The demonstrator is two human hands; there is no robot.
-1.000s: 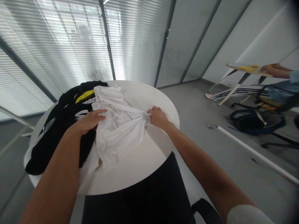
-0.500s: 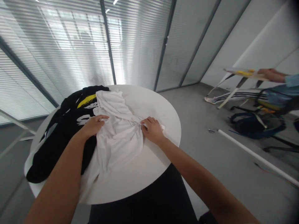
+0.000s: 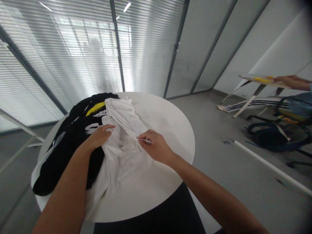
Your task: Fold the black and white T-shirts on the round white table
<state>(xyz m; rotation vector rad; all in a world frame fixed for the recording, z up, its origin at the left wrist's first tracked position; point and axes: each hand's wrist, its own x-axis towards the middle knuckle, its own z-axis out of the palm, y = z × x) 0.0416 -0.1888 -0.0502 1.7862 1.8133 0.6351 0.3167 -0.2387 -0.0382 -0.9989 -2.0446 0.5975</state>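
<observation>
A crumpled white garment [image 3: 123, 152] lies on a round white table [image 3: 168, 123]. My left hand [image 3: 98, 138] rests on its left edge with fingers curled onto the cloth. A fold of the white cloth near the garment's middle is pinched in my right hand [image 3: 154, 148]. A black garment with a yellow and white print [image 3: 73, 136] lies under and to the left of the white one.
Glass walls with blinds stand behind the table. On the right, another person's hand [image 3: 290, 81] holds a flat board; a dark bag [image 3: 273, 136] and a white pole [image 3: 270, 165] lie on the grey floor.
My right hand has moved left from the white garment's right edge toward its middle, bunching the cloth inward. My left hand has stayed on the left edge.
</observation>
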